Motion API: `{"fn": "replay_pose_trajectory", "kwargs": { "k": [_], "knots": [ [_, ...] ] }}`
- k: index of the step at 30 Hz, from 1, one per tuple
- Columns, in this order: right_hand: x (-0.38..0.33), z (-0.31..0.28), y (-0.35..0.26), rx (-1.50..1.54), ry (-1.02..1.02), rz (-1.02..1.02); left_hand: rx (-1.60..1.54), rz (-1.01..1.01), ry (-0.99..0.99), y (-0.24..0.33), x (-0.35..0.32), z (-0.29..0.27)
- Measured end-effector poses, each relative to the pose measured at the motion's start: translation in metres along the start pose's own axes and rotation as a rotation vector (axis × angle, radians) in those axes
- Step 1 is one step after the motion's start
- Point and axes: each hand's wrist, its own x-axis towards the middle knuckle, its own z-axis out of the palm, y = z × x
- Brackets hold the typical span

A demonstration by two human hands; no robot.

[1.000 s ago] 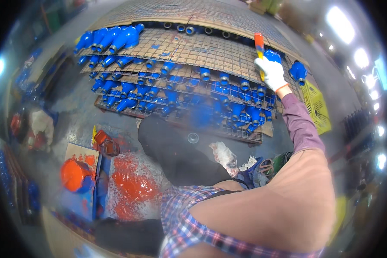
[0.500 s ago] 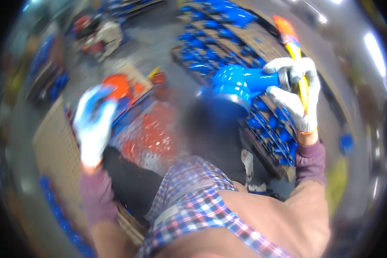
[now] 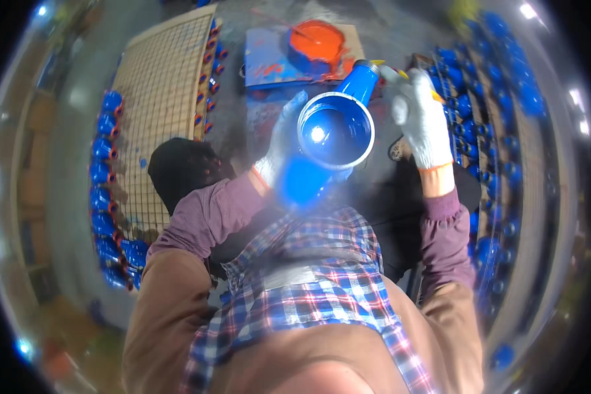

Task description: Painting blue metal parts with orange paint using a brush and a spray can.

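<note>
A glossy blue flared pipe fitting (image 3: 335,129), half a second ago gripped only by the white-gloved right hand (image 3: 419,118), is now sitting at upper centre, the gloved left hand (image 3: 284,139) cupping its rim while the right is grasping its narrow end.

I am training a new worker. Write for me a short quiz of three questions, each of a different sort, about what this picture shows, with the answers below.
1. True or false: both gloved hands are at the blue funnel-shaped part.
2. Which colour is the paint in the round container on the cardboard sheet beyond the hands? A) green B) orange-red C) white
3. Fill in: rows of small blue parts lie along the edge of a wire ____ on the person's left.

Key
1. True: the left hand holds the wide mouth from the side and the right hand is at the narrow end.
2. B
3. mesh rack
</note>
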Motion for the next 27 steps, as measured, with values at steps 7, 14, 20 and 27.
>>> {"fn": "replay_pose_trajectory", "kwargs": {
  "k": [7, 14, 20, 27],
  "knots": [
    [-0.047, -0.044, 0.045, 0.649, 0.114, 0.283, -0.207, 0.023, -0.214, 0.004, -0.017, -0.031],
    [-0.074, -0.064, 0.061, 0.688, 0.189, 0.335, -0.267, -0.005, 0.040, -0.004, -0.026, -0.035],
    [-0.069, -0.054, 0.042, 0.309, 0.428, 0.283, -0.233, -0.009, 0.153, -0.015, -0.030, -0.047],
    [-0.065, -0.033, 0.030, 0.024, 0.368, 0.148, 0.244, 0.260, 0.363, -0.037, -0.032, -0.041]
  ]
}}
